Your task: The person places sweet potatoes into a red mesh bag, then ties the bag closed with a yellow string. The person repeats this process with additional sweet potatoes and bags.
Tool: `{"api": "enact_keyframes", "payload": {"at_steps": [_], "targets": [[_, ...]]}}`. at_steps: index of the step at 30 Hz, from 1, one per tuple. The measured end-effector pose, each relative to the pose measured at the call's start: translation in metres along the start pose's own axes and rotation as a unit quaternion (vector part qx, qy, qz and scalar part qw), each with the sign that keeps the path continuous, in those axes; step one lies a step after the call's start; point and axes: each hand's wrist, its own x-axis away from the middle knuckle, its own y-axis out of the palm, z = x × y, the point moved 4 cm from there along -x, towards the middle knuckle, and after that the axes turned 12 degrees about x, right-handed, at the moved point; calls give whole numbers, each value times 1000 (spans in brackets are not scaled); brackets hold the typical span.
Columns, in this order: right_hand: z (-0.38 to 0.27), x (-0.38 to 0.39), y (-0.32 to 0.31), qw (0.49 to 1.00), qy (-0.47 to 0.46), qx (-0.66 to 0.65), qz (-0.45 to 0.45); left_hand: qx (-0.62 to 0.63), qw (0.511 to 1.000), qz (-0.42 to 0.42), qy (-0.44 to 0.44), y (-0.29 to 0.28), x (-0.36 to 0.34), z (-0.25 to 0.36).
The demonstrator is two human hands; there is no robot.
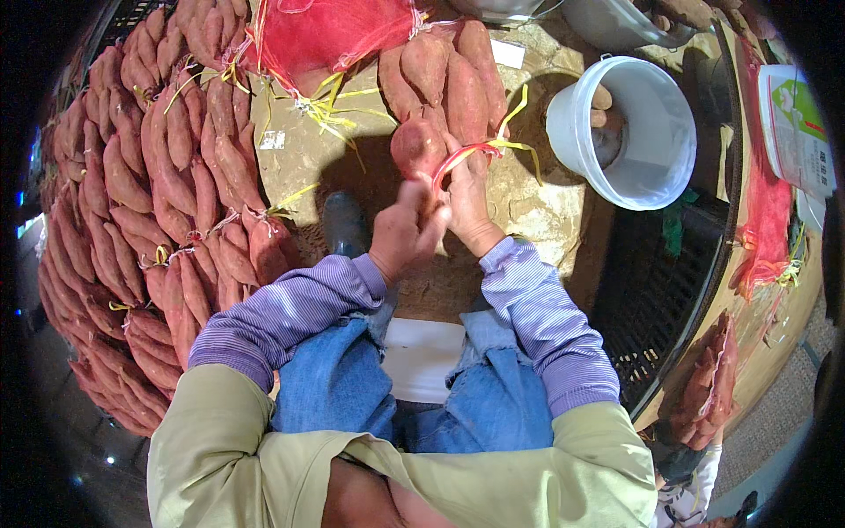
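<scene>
Sweet potato point(417, 146) skin looks matt and a bit rough, dusty reddish – the strap point(458, 158) round it is shiny red plastic. White bucket point(656, 167) is smooth plastic, the red sack point(330, 31) coarse mesh netting – sleeves point(537, 304) are ribbed knit cloth.

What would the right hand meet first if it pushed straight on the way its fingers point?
Probably the loose sweet potatoes just beyond the right hand, past the sweet potato it holds; depth is unclear.
</scene>
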Motion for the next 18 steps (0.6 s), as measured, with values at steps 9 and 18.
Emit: {"api": "enact_keyframes", "payload": {"at_steps": [9, 18], "targets": [[5, 22, -8, 993, 4, 119, 10, 279, 930, 29, -237, 5, -49, -60], [30, 11, 10, 961, 50, 259, -81, 201, 957, 170, -122, 17, -44, -61]]}}
